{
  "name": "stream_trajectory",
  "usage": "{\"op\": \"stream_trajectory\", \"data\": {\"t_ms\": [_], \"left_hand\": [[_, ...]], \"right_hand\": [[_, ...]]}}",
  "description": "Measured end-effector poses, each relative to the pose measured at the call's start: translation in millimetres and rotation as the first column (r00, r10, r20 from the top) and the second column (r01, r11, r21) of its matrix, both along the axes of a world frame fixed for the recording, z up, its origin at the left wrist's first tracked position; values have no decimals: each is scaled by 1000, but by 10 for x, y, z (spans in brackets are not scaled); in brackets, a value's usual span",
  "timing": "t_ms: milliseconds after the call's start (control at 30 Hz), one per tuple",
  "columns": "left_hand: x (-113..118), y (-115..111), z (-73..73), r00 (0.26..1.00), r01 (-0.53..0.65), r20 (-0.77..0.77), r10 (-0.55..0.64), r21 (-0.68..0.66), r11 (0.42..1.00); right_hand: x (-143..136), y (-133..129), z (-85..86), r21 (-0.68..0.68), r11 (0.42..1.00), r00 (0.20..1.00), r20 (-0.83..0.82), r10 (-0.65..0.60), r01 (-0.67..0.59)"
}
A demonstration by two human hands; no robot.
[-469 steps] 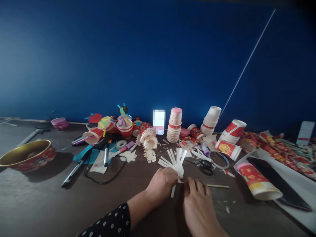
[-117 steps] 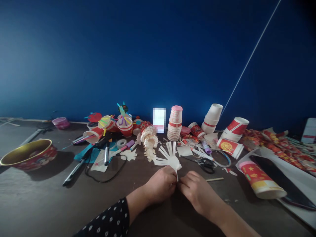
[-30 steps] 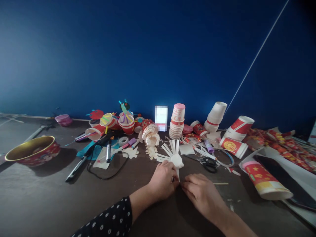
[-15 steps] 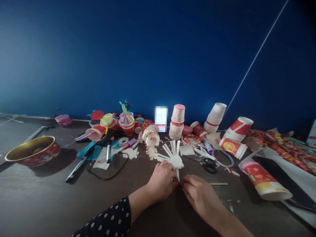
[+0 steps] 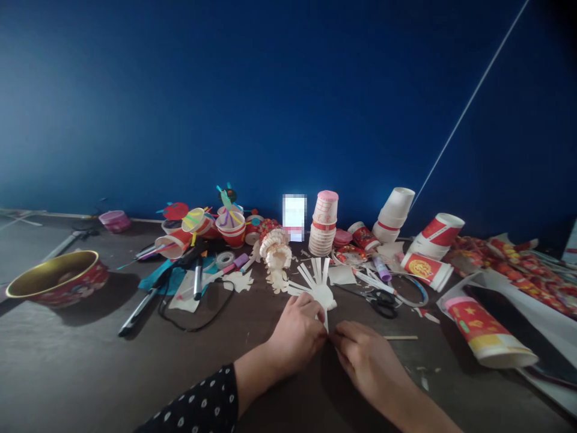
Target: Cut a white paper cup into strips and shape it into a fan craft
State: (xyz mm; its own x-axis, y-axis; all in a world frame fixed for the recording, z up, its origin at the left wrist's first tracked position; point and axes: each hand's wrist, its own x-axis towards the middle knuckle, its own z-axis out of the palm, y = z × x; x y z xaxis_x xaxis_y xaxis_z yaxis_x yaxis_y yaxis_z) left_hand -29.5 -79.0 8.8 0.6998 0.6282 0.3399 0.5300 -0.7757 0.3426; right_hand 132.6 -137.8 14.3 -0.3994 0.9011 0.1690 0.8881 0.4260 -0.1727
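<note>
A white paper cup cut into strips (image 5: pixel 322 293) is spread flat like a fan in front of me, its strips splayed toward the back and left. My left hand (image 5: pixel 300 328) is closed on the end of the strip that points toward me, fingertips pinched together. Close against it, my right hand (image 5: pixel 360 349) pinches at the same strip end from the right. The fingertips of both hands meet there, and the tip of the strip is hidden between them. Several strips at the near right side look curled up.
Behind the fan stand a curled-strip paper piece (image 5: pixel 276 255) and a stack of cups (image 5: pixel 323 222). Black scissors (image 5: pixel 382 302), a thin stick (image 5: pixel 401 337) and a red cup (image 5: pixel 489 334) lie right. Left are a gold-lined bowl (image 5: pixel 58 282), a utility knife (image 5: pixel 139 310) and a marker (image 5: pixel 198 279).
Both hands keep their pinch on the strip end with only slight finger movement. The view has shifted very slightly; the things on the table stay where they were.
</note>
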Motion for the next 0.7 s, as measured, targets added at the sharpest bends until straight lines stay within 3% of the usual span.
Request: {"op": "stream_trajectory", "data": {"t_ms": [267, 600, 700], "left_hand": [[38, 10, -86, 1000, 12, -28, -8, 137, 990], [37, 6, -104, 997, 7, 71, -8, 19, 1000], [39, 22, -121, 995, 12, 101, -12, -1, 1000]], "right_hand": [[9, 4, -14, -28, 1000, 999, -38, -10, 9], [77, 28, 28, -134, 991, 949, -310, -63, 22], [76, 30, 10, -138, 990, 950, -305, -72, 31]]}}
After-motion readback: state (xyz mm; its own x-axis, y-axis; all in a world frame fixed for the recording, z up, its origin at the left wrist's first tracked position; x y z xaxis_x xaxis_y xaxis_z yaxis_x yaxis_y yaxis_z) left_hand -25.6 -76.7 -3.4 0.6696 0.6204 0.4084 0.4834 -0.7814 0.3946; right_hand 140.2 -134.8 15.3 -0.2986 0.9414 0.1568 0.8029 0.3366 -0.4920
